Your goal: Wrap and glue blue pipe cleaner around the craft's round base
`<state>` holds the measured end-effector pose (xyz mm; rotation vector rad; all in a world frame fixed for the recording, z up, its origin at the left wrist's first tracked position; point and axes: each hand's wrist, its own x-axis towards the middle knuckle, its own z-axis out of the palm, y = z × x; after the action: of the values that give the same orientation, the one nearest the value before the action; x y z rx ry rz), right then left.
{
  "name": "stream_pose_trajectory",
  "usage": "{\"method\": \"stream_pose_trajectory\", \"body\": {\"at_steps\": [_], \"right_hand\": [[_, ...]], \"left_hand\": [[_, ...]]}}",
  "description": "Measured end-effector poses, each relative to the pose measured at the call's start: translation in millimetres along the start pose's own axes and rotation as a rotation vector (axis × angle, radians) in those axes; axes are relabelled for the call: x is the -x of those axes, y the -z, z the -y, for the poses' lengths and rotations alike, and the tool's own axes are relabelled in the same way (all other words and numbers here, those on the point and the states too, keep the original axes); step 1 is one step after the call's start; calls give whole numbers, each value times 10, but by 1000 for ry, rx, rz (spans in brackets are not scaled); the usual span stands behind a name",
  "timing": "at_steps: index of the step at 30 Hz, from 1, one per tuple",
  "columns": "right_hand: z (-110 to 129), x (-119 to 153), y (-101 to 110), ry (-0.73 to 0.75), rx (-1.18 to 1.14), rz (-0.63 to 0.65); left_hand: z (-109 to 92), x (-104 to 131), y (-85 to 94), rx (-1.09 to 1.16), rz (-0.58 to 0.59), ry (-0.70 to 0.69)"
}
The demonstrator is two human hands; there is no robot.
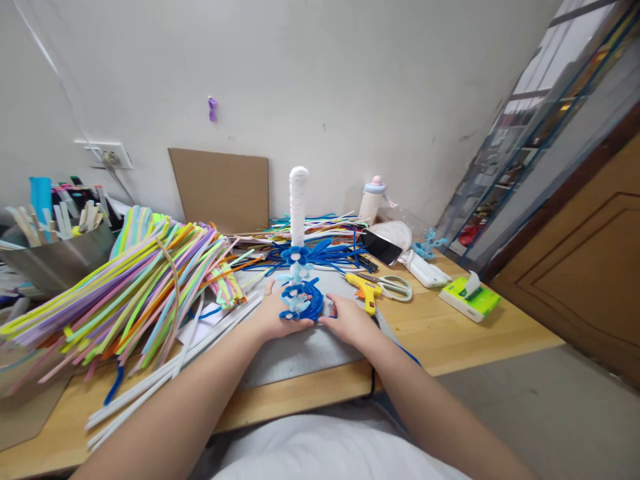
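A pipe-cleaner craft piece stands upright in front of me, with a white wrapped stem (298, 207), dark and light blue flowers (296, 256) along it and a coiled blue base (314, 301). My left hand (276, 315) is closed around the base's left and front side, partly hidden behind the flowers. On the other side, my right hand (346, 317) is at the base's right edge, thumb and fingers apart, fingertips close to or touching it. A grey mat (305, 360) lies under both hands. Beside the right hand is a yellow glue gun (366, 289).
Bundles of coloured pipe cleaners (150, 280) fill the left, near a metal container (60, 257) of sticks. Blue pipe cleaners (325, 255) lie behind the piece. Scissors (397, 288), a phone (383, 247), a bottle (371, 200) and a tissue pack (470, 300) are to the right.
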<state>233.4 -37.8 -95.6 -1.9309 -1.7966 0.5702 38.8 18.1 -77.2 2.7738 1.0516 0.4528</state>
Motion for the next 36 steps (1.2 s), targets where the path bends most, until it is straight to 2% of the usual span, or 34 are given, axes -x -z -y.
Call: {"method": "stream_pose_trajectory", "body": {"at_steps": [4,7,10,15,18,27,31,33,36], "right_hand": [[36,19,-23,30,-85,13],[36,11,-39,54,-113,33],[16,0,-51,64,-126,30],[-20,0,-63,86,-122,28],[-27,4,-68,86,-118,30],[-23,15,-69,34,-120,31],[-14,96,-70,24,-115,-31],[11,145,-84,65,-81,-59],[73,185,-111,169,-59,-34]], "left_hand": [[187,-55,89,83,165,-55],[243,-45,95,127,200,-63],[204,31,36,132,149,-12],[38,158,-116,136,-42,162],[-18,160,-190,179,-112,226],[-74,79,-205,250,-109,383],[-91,79,-196,267,-98,404],[-88,84,-207,266,-101,404],[-79,89,-230,237,-108,405]]}}
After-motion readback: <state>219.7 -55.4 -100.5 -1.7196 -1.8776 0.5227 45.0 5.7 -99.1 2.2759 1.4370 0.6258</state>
